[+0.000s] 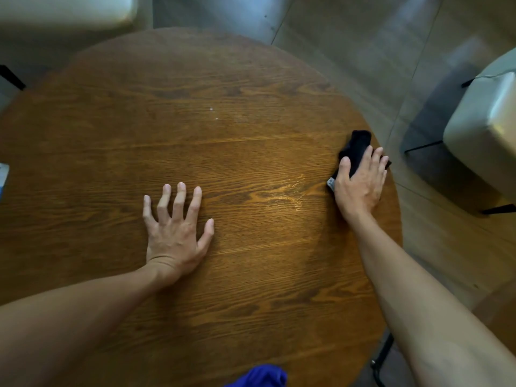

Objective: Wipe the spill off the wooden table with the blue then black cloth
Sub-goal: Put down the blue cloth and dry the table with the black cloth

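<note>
The round wooden table (195, 135) fills the view. My right hand (360, 182) presses flat on the crumpled black cloth (358, 145) at the table's right edge; a white tag shows under my palm. A faint wet sheen (293, 194) lies on the wood just left of that hand. My left hand (176, 230) rests flat on the table's middle with fingers spread, holding nothing. The blue cloth (262, 377) lies at the near edge, partly cut off by the frame.
Pale cushioned chairs stand at the right (485, 127) and the far left (64, 9). A light blue object (3, 177) pokes in at the left edge. A black table leg (382, 356) shows under the near right rim. Two tiny white specks (213, 113) dot the far wood.
</note>
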